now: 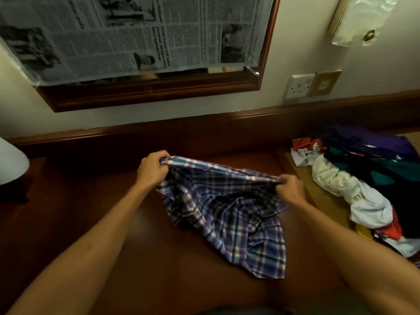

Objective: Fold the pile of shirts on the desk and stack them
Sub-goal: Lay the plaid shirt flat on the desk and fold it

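Here the left hand (152, 168) is gripping the far-left corner of a plaid shirt (229, 214), fingers curled tight round a bunched edge. The right hand (289, 187) is pinching the opposite end of that same edge, fingers curled over the cloth. The edge is stretching fairly taut between the two hands, lifted off the desk (91, 201); the rest of the shirt is hanging and crumpling down toward the near side, its lower hem lying on the wood.

Room for moving: bare polished wood is showing left of the shirt and in front of it, between the forearms. The desk's back edge is running along a dark wooden rail below the wall. At far left a white lampshade (11, 162) is intruding over the desk edge.

To the right, near the right hand but apart from it, the pile of shirts (354, 178) is sitting heaped: cream, white, red, teal, purple, all soft and twisted.

Shirt fabric is thin woven check, blue, purple and white, heavily creased. Above, a wood-framed mirror (159, 89) is covered by newspaper (136, 35). A wall socket (300, 85) is sitting to its right.
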Action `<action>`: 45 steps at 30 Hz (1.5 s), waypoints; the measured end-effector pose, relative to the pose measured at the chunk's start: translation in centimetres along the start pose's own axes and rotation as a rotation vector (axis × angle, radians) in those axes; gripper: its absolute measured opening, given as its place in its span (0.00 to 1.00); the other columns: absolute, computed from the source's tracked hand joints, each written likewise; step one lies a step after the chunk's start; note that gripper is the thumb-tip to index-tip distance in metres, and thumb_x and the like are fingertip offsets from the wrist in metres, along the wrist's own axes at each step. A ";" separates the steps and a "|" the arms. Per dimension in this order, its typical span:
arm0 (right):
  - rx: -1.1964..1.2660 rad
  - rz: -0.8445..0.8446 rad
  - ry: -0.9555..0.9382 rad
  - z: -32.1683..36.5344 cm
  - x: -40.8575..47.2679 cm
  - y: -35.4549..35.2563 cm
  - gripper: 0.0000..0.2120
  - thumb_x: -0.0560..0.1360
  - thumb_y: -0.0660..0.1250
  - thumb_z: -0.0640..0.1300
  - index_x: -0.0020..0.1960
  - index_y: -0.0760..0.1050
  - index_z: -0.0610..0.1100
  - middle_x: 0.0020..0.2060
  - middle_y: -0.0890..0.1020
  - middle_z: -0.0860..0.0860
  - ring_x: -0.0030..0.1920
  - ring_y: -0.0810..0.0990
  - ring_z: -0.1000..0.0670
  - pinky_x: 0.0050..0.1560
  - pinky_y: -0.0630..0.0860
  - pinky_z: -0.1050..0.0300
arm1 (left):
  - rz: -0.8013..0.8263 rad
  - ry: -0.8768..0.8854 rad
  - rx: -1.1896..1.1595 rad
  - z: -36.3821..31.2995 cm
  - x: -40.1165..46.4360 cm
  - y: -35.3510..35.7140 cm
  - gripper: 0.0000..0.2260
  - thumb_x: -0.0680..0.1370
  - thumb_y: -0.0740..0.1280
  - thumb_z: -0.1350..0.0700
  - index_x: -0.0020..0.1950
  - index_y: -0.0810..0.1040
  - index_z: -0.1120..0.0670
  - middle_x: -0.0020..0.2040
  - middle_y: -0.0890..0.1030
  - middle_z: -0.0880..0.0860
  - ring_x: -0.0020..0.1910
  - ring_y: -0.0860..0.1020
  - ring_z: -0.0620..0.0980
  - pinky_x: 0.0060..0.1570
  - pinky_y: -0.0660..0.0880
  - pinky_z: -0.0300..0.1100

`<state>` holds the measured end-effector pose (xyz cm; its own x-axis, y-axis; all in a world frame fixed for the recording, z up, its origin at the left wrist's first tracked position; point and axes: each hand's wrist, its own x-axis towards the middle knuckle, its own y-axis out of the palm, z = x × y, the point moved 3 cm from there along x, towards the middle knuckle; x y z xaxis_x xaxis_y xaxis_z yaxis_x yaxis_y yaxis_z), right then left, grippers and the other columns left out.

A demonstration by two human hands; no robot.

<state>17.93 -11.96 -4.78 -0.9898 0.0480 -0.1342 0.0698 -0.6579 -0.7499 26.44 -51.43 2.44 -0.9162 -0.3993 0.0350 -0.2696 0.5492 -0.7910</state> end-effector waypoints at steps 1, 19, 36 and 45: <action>0.083 -0.064 0.037 0.6 0.9 -1.2 0.08 0.71 0.64 0.32 0.40 0.79 0.42 0.28 0.77 0.47 0.34 0.76 0.43 0.32 0.67 0.55 | 0.000 -0.029 0.015 -0.5 0.5 0.3 0.11 0.73 0.64 0.61 0.43 0.76 0.43 0.46 0.82 0.51 0.52 0.78 0.58 0.51 0.74 0.51; 0.094 0.865 -0.564 12.6 -16.9 3.3 0.16 0.69 0.75 0.51 0.52 0.80 0.43 0.42 0.83 0.50 0.43 0.79 0.58 0.46 0.77 0.56 | -0.134 -0.769 -0.908 5.0 -3.5 1.3 0.12 0.80 0.61 0.56 0.62 0.78 0.56 0.58 0.80 0.58 0.36 0.75 0.50 0.33 0.76 0.42; -0.227 0.450 0.290 -6.5 -18.9 13.7 0.23 0.74 0.68 0.59 0.59 0.72 0.43 0.54 0.77 0.47 0.53 0.78 0.43 0.48 0.77 0.50 | 0.218 -0.986 -0.280 16.9 -26.6 12.5 0.22 0.74 0.72 0.53 0.65 0.72 0.58 0.62 0.77 0.59 0.57 0.78 0.60 0.59 0.76 0.56; 0.196 0.120 0.477 -9.9 -18.8 8.8 0.16 0.76 0.62 0.37 0.30 0.77 0.44 0.28 0.76 0.47 0.31 0.73 0.47 0.31 0.70 0.52 | 0.097 -0.960 -0.861 17.7 -28.0 8.3 0.04 0.78 0.68 0.59 0.52 0.80 0.56 0.50 0.83 0.55 0.52 0.80 0.55 0.58 0.75 0.52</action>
<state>38.39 -11.22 -15.26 -0.8068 0.2700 -0.5255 0.1097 -0.8056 -0.5823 55.08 -48.74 -15.89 -0.4616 -0.4984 -0.7338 -0.6461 0.7558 -0.1069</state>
